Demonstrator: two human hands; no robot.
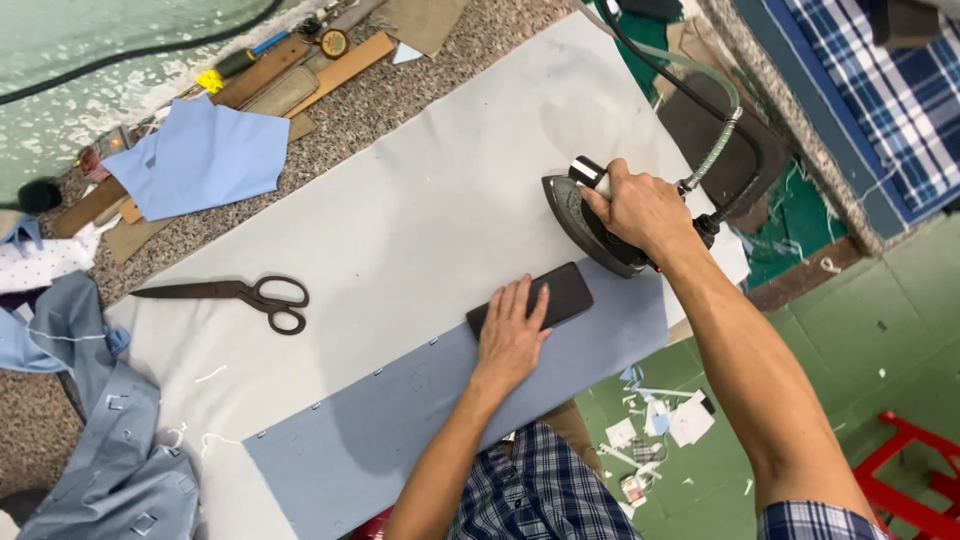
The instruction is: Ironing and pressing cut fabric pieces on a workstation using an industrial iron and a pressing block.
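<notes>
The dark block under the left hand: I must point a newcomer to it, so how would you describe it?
Start at the pale pressing cloth covering the table, then follow the blue-grey fabric strip along its near edge. On that strip lies the dark block, flat and rectangular, under the left hand, right beside the iron.

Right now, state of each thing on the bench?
Iron: upright on its soleplate, gripped by the right hand.
Dark block: flat on the blue cloth strip, pressed under the left hand.
Scissors: shut, lying flat, untouched.
Hose: attached to iron, curved.
Light blue cloth piece: loose, rumpled.
</notes>
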